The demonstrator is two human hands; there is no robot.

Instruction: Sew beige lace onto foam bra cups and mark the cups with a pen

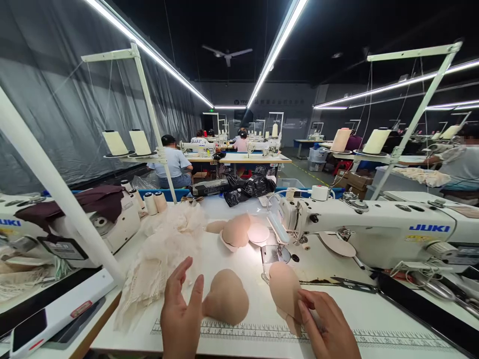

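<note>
My left hand (182, 314) hovers over the white sewing table (258, 344) with its fingers spread, just left of a beige moulded bra cup (226, 297) lying dome up. My right hand (329, 326) pinches the lower edge of a second beige cup (285, 289), which lies in front of the needle area of the white JUKI sewing machine (374, 229). More beige cups (236, 230) are piled behind, under the machine's lamp.
A heap of cream lace (164, 254) lies left of my left hand. Another JUKI machine (67, 224) with dark cloth on it stands at the left, and thread cones (155, 202) behind. Black bags (250, 187) lie at the table's far end. Other people sit at machines beyond.
</note>
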